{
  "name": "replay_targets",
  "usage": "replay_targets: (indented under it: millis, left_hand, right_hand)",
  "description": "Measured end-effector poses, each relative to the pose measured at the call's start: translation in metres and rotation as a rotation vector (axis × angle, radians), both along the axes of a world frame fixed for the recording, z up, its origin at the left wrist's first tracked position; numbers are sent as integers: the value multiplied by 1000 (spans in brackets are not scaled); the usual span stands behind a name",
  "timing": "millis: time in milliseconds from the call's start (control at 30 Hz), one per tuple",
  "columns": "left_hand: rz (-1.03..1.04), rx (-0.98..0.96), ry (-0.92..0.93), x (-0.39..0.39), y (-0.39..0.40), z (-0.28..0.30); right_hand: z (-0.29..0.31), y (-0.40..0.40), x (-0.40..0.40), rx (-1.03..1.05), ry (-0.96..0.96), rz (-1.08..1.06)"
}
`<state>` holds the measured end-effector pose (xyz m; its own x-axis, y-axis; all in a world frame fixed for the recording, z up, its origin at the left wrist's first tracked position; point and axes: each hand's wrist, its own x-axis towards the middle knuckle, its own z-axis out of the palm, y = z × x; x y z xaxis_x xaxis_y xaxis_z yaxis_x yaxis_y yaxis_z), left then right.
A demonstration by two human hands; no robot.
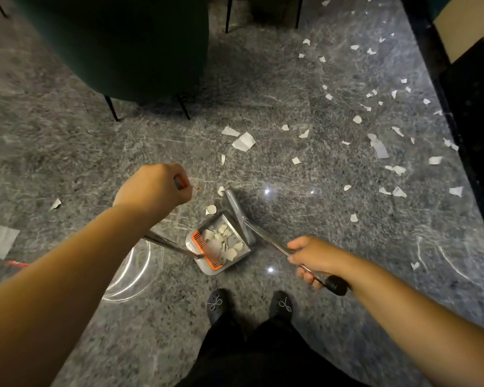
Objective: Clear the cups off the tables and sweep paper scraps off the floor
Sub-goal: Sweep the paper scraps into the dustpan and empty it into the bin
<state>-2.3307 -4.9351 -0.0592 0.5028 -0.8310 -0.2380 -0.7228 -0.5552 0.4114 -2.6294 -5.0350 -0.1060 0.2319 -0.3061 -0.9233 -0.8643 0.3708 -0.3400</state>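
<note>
Hands (154, 188) flank dustpan (221, 247) holding paper scraps (224, 241).

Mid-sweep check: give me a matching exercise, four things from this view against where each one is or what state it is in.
Things:
1. grey dustpan with orange comb
2. grey broom head
3. large folded white paper scrap
4. dark green chair

States:
A. lying loose on the floor, beyond the broom
B. holding a pile of scraps
C. standing on thin black legs, upper left
D. set at the pan's open mouth

Pairs: 1-B, 2-D, 3-A, 4-C
</note>
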Motion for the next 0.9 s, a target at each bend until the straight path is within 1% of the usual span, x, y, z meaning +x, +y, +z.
replay_targets:
  millis: [233,400,567,767,900]
  left_hand:
    - [105,-40,-25,47,27,16]
    - [171,-39,-39,88,38,23]
    - [172,-28,-118,116,33,18]
    - [208,65,-148,140,19,2]
    - [250,86,-160,152,15,-5]
  right_hand:
    - [-11,-21,31,-57,-3,-76]
    - [-17,-50,60,-95,-24,-17]
    - [-33,-93,96,-71,3,-1]
    - [-47,-143,142,-83,61,209]
    - [-46,-152,167,-83,76,422]
